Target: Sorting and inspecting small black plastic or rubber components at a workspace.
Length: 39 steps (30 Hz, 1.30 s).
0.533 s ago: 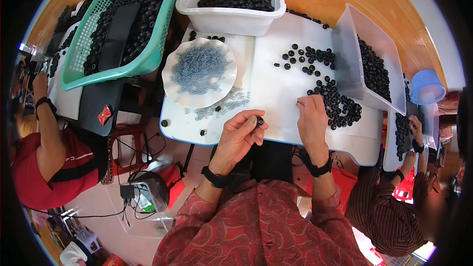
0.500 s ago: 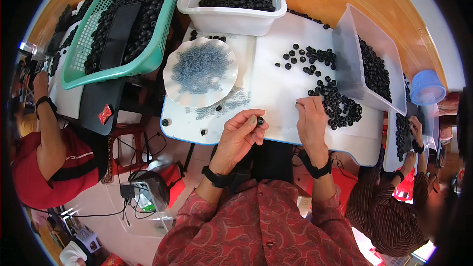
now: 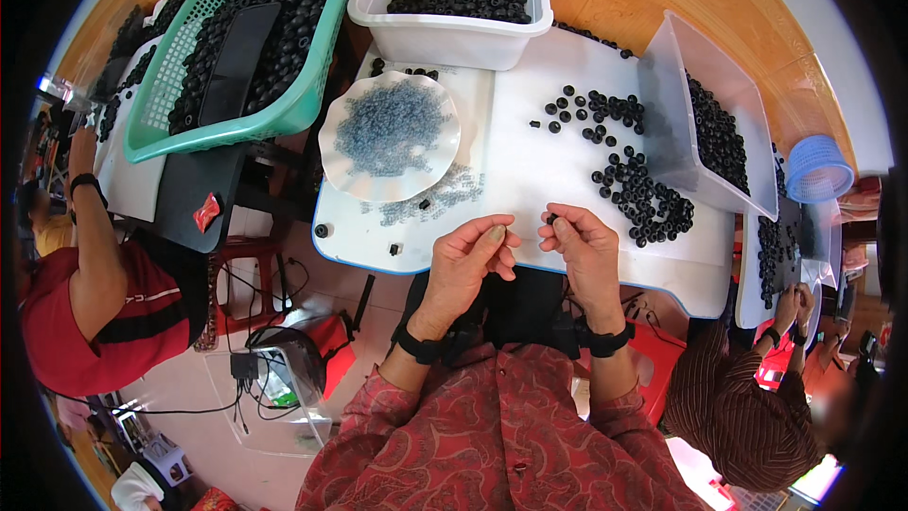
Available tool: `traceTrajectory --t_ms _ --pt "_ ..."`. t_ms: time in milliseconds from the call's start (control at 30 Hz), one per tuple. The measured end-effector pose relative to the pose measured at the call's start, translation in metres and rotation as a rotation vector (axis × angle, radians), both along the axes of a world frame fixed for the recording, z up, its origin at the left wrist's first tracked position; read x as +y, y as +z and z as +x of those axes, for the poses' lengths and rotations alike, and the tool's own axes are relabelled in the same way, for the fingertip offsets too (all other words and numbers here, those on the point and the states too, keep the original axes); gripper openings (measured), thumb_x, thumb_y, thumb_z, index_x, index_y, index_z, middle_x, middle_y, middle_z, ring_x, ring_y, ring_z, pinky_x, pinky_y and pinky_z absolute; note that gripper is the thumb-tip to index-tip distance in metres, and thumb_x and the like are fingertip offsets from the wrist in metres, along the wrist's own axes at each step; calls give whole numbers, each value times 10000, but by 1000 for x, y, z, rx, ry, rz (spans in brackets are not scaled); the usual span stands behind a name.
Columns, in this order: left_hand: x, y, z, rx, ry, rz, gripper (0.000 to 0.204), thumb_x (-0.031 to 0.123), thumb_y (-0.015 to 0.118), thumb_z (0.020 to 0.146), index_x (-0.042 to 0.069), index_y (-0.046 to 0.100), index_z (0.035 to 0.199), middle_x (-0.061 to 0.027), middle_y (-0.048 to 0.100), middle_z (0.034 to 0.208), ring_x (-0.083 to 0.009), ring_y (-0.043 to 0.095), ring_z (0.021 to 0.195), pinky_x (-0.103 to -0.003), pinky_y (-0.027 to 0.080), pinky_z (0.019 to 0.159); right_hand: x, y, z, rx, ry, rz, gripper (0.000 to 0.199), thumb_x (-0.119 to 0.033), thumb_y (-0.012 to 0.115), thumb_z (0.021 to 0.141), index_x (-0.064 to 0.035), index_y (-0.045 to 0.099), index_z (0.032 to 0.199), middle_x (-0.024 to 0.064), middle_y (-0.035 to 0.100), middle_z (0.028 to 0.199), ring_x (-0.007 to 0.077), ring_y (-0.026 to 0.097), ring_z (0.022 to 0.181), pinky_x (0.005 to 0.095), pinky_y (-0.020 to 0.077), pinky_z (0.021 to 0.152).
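My left hand (image 3: 465, 260) is closed in a pinch above the table's front edge, and whatever its fingertips hold is too small to make out. Facing it a short gap away, my right hand (image 3: 588, 251) pinches a small black round piece (image 3: 551, 219) between thumb and fingers. Beyond the right hand lies a loose pile of black round pieces (image 3: 653, 208), some showing a hole in the middle. A scalloped white plate (image 3: 333, 156) heaped with small clear bluish bits (image 3: 392, 128) sits left of centre, with more bits scattered beside it.
Behind stand a white tub (image 3: 449, 41) and a green basket (image 3: 151, 123), both with black pieces. A translucent bin (image 3: 676, 123) tilts at the right near a blue basket (image 3: 819, 170). People work at left (image 3: 95, 293) and right (image 3: 747, 407).
My right hand has come back from the black pile toward my left, now with a small black piece in its fingers. The black piece seen in my left fingertips no longer shows.
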State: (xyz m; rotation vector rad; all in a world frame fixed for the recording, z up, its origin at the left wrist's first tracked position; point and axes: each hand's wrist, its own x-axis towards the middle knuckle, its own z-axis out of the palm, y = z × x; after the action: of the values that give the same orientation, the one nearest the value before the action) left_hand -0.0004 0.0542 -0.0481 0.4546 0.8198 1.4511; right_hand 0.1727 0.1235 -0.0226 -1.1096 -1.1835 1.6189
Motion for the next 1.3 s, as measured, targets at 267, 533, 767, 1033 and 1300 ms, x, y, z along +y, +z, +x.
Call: traceTrajectory --t_ms 267,533,767,1033,1300 --pt "-5 6 0 -24 2 53 268 137 522 1027 -25 619 1218 -117 687 966 -99 616 694 -243 545 566 -9 7 1 158 63 -83 212 -1 611 944 56 647 1144 140 685 1051 182 681 866 272 566 746" --pt "-6 20 4 -111 -11 45 265 146 525 1028 -11 622 1219 -99 687 957 -84 588 687 -234 523 572 -17 12 1 195 85 -32 182 -32 653 929 30 664 1100 104 703 1007 139 667 823 240 512 684" --pt "-7 21 7 -231 -25 68 303 154 521 1029 -36 600 1251 -131 697 1018 -110 633 756 -257 568 644 -22 16 0 214 59 0 153 -37 686 908 19 684 1051 66 686 941 121 643 786 233 504 686" --pt "-10 23 6 -301 -53 71 304 134 544 1013 -71 589 1234 -160 671 1054 -137 657 819 -281 600 712 -31 25 -7 94 43 167 126 16 698 880 11 692 1005 54 669 936 108 616 781 223 499 702" --pt "-12 15 11 -476 -46 50 229 110 587 989 -42 625 1155 -107 659 976 -133 631 793 -244 537 671 -37 25 -12 91 25 230 115 48 716 848 13 699 956 40 623 952 104 607 862 227 500 785"
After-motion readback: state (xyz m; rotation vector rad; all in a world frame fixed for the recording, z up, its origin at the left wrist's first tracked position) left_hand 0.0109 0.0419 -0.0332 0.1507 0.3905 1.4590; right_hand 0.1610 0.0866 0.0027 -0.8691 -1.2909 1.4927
